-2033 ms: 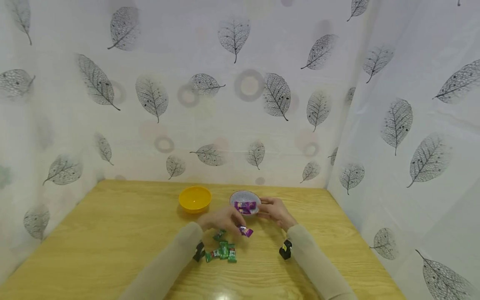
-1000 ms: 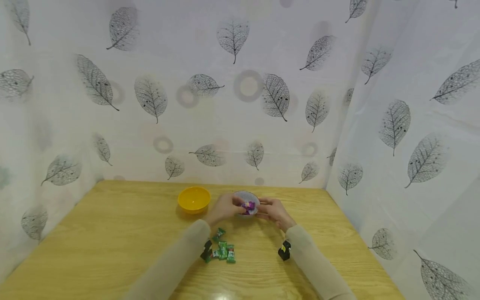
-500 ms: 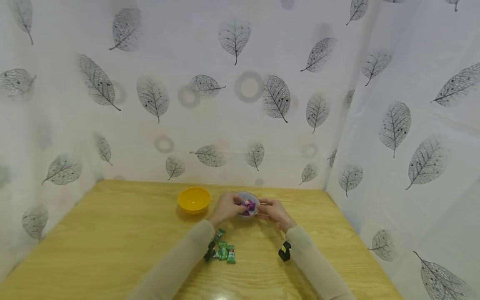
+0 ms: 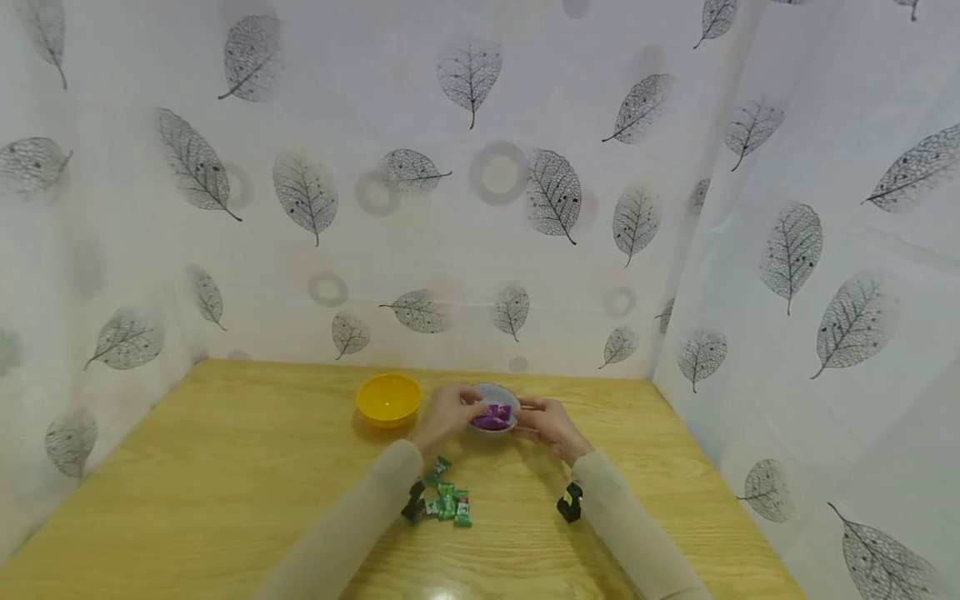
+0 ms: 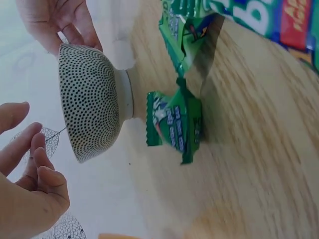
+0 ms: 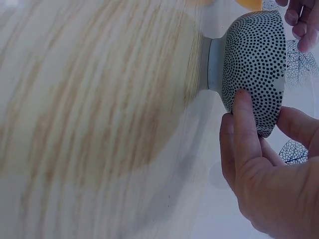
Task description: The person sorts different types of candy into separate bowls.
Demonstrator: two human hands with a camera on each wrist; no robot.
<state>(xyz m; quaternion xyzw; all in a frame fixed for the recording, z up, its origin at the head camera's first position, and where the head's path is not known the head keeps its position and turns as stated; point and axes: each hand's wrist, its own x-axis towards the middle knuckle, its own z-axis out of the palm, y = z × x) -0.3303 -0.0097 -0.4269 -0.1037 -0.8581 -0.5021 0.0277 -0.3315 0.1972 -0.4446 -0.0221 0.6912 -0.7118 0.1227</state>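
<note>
A small bowl with dark dots on its outside [image 5: 92, 99] stands near the back of the table. Purple-wrapped candies [image 4: 491, 422] lie inside it. My right hand [image 6: 271, 186] grips the bowl from its right side, with fingers against the wall and the thumb at the rim. At the opposite side, my left hand [image 4: 447, 414] hovers by the rim. In the left wrist view its fingers are loosely bent, with nothing visible between them. Several green-wrapped candies [image 4: 446, 502] lie on the table in front of the bowl, partly beneath the left wrist.
An orange-yellow bowl [image 4: 388, 400] stands on the wooden table [image 4: 247, 467], left of the dotted one. Black wrist devices sit at both cuffs. A leaf-patterned curtain [image 4: 480, 208] closes off the back and sides.
My left hand has carried a purple candy from the table into the dotted bowl and let it go, then drawn back slightly left. My right hand has kept its grip on the bowl.
</note>
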